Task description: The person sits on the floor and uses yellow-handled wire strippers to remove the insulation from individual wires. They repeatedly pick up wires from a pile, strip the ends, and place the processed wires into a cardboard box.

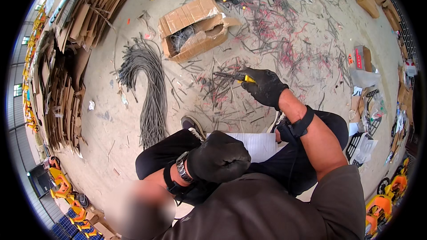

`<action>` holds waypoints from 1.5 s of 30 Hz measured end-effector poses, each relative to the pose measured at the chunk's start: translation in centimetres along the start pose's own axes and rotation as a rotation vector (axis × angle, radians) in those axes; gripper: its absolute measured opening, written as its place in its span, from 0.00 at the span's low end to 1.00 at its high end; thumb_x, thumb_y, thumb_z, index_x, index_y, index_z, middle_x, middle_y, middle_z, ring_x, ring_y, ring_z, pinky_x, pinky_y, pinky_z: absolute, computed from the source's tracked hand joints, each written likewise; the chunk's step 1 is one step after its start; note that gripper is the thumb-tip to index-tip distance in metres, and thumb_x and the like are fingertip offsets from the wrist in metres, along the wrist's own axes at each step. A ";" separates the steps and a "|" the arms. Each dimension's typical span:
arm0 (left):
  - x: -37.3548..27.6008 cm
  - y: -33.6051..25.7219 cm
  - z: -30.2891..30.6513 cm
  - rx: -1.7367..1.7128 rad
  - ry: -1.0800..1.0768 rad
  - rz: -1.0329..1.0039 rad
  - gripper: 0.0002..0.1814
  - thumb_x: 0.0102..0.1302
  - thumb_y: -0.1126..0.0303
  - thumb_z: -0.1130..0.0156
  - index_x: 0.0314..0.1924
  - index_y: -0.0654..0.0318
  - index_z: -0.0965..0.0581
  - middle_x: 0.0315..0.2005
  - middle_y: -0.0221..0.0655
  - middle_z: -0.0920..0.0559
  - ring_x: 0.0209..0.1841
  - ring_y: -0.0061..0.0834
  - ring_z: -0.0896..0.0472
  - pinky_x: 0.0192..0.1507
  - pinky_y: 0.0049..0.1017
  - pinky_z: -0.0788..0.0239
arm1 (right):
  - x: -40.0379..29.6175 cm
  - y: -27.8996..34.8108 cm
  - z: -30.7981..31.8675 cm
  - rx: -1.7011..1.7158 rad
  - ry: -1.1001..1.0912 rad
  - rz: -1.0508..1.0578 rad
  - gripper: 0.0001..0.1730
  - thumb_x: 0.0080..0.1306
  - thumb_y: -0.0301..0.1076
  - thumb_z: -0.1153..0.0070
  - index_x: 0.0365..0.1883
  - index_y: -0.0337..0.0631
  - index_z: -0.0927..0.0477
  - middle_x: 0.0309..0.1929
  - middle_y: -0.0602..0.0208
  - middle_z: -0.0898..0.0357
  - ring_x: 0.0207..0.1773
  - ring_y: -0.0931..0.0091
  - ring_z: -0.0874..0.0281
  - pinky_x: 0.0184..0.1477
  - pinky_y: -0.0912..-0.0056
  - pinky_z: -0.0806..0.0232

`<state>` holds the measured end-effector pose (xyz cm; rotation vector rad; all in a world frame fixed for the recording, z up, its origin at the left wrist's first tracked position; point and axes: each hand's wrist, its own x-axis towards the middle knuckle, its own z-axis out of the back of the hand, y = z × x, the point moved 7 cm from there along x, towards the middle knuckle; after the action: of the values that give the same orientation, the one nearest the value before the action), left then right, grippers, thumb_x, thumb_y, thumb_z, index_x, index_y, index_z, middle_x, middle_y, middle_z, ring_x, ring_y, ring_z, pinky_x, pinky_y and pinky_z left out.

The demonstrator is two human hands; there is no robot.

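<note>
My right hand, in a black glove, is closed around long-nose pliers with yellow on the handles; their jaws point left over scattered cable offcuts. A thin pale strand runs down from near the pliers toward my lap. In a black glove too, my left hand is curled close to my body, and whether anything is inside the fist cannot be seen. Behind it, between my legs, lies a white sheet-like piece. On the floor to the left rests a curved bundle of grey cables.
Ahead stands an opened cardboard box holding clear, tangled material. Flattened cardboard is piled along the left. More black and red offcuts litter the floor ahead. A small red-sided box and plastic wrapping sit at the right.
</note>
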<state>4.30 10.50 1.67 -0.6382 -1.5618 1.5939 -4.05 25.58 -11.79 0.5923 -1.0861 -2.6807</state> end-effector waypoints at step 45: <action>-3.9 0.2 -2.3 0.095 0.005 -0.110 0.03 0.59 0.74 0.37 0.34 0.58 0.18 0.22 0.33 0.18 0.24 0.35 0.18 0.26 0.31 0.29 | 2.0 -6.3 0.5 -0.163 -0.006 -0.212 0.18 0.65 0.43 0.46 0.50 0.44 0.22 0.44 0.50 0.18 0.50 0.52 0.21 0.50 0.50 0.30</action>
<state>8.25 8.67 0.51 -0.4962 -1.4821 1.5724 -6.17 29.77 -16.49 0.7043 -0.8367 -2.9171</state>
